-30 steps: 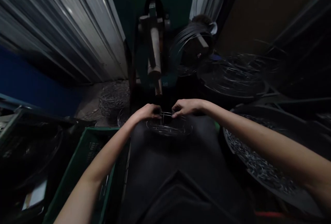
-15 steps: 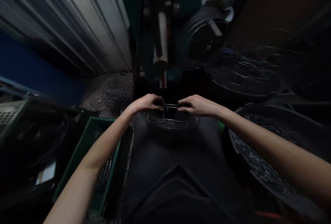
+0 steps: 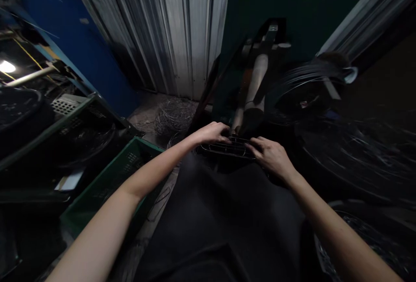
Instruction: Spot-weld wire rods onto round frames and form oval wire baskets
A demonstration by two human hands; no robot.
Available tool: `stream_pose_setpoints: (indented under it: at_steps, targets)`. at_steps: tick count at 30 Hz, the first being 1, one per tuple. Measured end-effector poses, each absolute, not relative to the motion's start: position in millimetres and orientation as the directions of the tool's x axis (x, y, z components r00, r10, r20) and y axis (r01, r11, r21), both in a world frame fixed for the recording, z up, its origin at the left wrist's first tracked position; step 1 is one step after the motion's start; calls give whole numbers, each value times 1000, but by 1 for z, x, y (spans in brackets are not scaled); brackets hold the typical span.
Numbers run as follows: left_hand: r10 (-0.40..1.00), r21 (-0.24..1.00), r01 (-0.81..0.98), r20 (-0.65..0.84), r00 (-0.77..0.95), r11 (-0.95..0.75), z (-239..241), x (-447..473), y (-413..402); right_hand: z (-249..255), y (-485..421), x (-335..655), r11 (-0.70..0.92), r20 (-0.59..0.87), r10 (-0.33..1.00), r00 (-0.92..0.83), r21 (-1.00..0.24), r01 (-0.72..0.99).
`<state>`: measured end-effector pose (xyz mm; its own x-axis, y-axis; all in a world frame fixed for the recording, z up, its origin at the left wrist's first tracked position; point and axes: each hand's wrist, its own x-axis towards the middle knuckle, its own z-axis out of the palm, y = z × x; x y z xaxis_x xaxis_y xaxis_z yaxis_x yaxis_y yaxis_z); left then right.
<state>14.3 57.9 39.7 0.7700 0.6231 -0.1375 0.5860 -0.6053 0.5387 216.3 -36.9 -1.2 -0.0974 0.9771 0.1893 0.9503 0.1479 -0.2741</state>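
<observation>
My left hand and my right hand both grip a small wire rack of thin metal rods, held over my dark-clothed lap. The left hand curls over its far left edge and the right hand pinches its right end. Just behind the rack stands a green machine with a wooden-looking lever arm that slants down toward my hands.
A green plastic crate sits at my left knee. A tangle of wire lies on the floor by the corrugated wall. Wire coils on a spool and a dark tub of metal pieces are on the right. Shelving is at far left.
The view has swung left and up, showing more of the wall and the blue panel. Both hands stay closed on the wire rack, and the right hand has shifted lower at its end.
</observation>
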Motion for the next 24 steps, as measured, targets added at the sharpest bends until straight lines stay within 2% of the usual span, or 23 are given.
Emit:
stream_pose_setpoints:
  at_steps: [6, 20, 24]
  targets:
    - [607, 551, 574, -146, 781, -606, 44, 24, 65, -1, -31, 228, 156, 251, 964, -87, -266, 951]
    - [614, 571, 605, -209, 761, -555, 41, 30, 82, 4, -17, 227, 55, 152, 988, -10, -295, 954]
    - [607, 591, 596, -213, 766, -544, 36, 34, 90, 2, -13, 230, 55, 170, 985, -5, -289, 956]
